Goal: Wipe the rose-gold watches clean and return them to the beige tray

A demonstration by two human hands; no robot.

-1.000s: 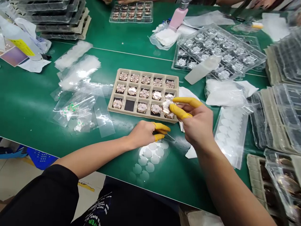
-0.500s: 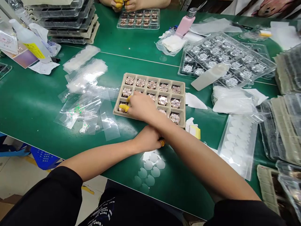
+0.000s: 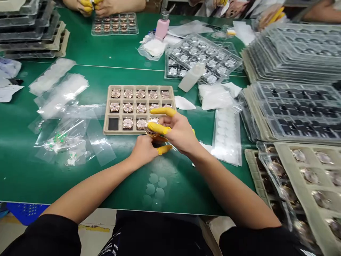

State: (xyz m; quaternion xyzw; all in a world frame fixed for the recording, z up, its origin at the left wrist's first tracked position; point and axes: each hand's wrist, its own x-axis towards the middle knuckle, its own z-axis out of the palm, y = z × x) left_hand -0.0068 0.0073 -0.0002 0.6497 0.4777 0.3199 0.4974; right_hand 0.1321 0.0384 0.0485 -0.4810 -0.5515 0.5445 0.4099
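My right hand (image 3: 179, 132) wears yellow finger cots and pinches a rose-gold watch case (image 3: 151, 129) just in front of a beige compartment tray (image 3: 107, 117) that holds several similar watch cases. The tray's near-left compartment shows empty black. Below the watch, my left hand (image 3: 145, 150) is curled with a yellow-cotted finger pointing right; what it pinches is too small to make out. Round clear stickers (image 3: 156, 186) lie on the green mat before me.
Clear plastic bags (image 3: 66, 137) lie left of the tray. A sheet of white discs (image 3: 226, 137) lies right of it. Stacked trays (image 3: 293, 89) fill the right side, a clear tray of silver watch cases (image 3: 202, 57) sits behind. Other people's hands (image 3: 94, 6) work across the table.
My right hand drew back from the tray's left side with a watch case and now holds it above my left hand. The view has shifted to the right.
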